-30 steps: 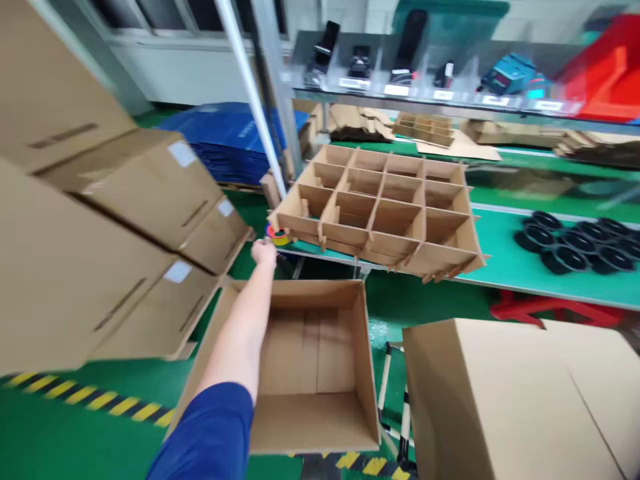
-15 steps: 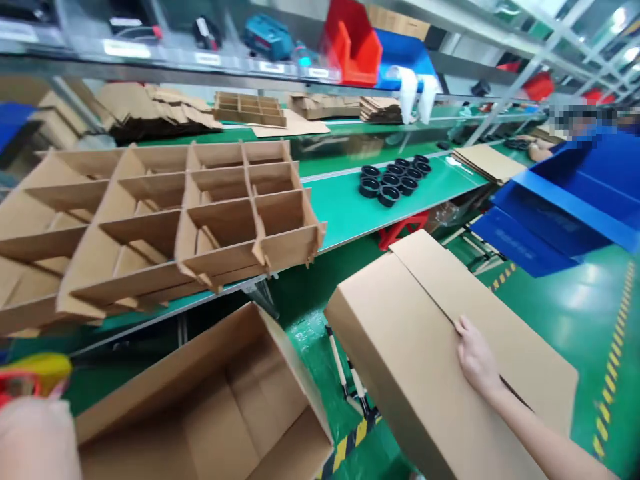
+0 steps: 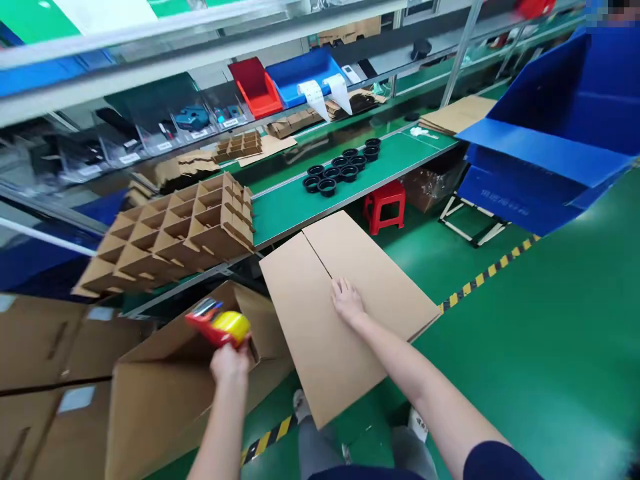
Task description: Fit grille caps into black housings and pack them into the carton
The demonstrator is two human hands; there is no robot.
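My left hand [image 3: 231, 360] is wrapped round a red tape dispenser [image 3: 204, 327] carrying a roll of yellow tape [image 3: 233, 325]. It is held above an open cardboard box [image 3: 150, 407], whose inside partly shows. In front of me is a closed cardboard box [image 3: 320, 333], its two top flaps meeting along a dark seam. My right hand [image 3: 347, 299] rests on that seam, fingers laid on the cardboard and gripping nothing that I can see.
Cardboard dividers [image 3: 175, 233] and several black rings [image 3: 340, 170] lie on the green bench [image 3: 280, 210]. A red stool [image 3: 385, 207] stands beneath its edge. Blue boxes [image 3: 545, 160] are at right, stacked cartons [image 3: 45, 347] at left. Striped floor tape [image 3: 480, 275] runs behind.
My view has tilted down and pulled back. My left hand has brought the tape dispenser from the left edge over the open box. My right hand stays on the closed box's seam.
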